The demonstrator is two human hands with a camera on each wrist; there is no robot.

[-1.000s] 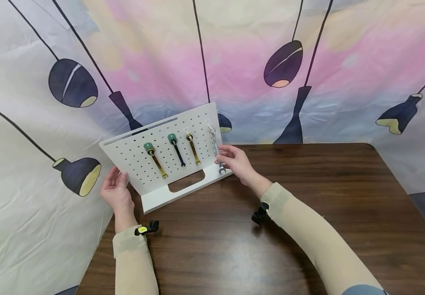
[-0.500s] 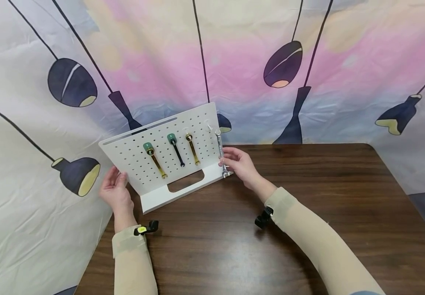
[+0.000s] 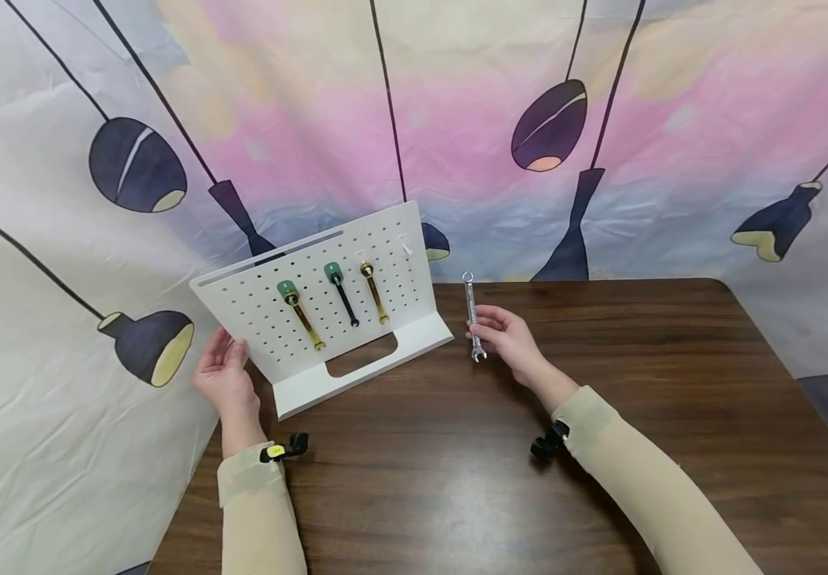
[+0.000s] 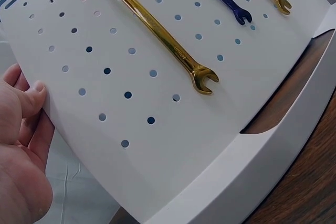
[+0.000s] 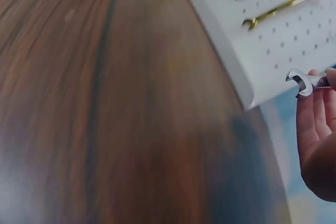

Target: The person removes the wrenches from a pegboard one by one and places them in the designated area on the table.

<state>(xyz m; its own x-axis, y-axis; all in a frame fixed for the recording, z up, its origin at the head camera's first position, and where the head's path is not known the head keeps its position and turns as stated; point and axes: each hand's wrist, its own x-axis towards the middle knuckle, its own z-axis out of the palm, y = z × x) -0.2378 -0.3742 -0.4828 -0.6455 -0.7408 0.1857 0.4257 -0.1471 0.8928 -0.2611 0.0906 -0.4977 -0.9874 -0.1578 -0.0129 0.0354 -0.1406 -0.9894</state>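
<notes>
Presently the silver wrench (image 3: 473,317) sits in the right hand (image 3: 510,342), pinched at mid-shaft between thumb and fingers. Ring end points away from the person, beyond the fingertips; forked end points back toward the person, nearer side of the grip. Long axis runs almost straight fore-and-aft in the head view, forked end slightly to the right. Wrench lies to the left of the palm, apart from the white pegboard (image 3: 291,389).

Left hand (image 3: 227,379) grips the pegboard's left edge: thumb on the front face, fingers behind. Board leans back, base foot toward the person. To the right of that hand, in order: gold wrench (image 3: 304,321), dark blue wrench (image 3: 345,300), second gold wrench (image 3: 375,295). All hang ring end up, forked ends down and slightly right. Small clear hook (image 3: 407,251) beyond these, up and left of the right hand.

Surface beneath both hands: dark brown wood-grain table (image 3: 449,487), glossy patch between the forearms. Beyond the hands, a wrinkled pastel fabric backdrop (image 3: 471,136) printed with dark hanging lamps.
</notes>
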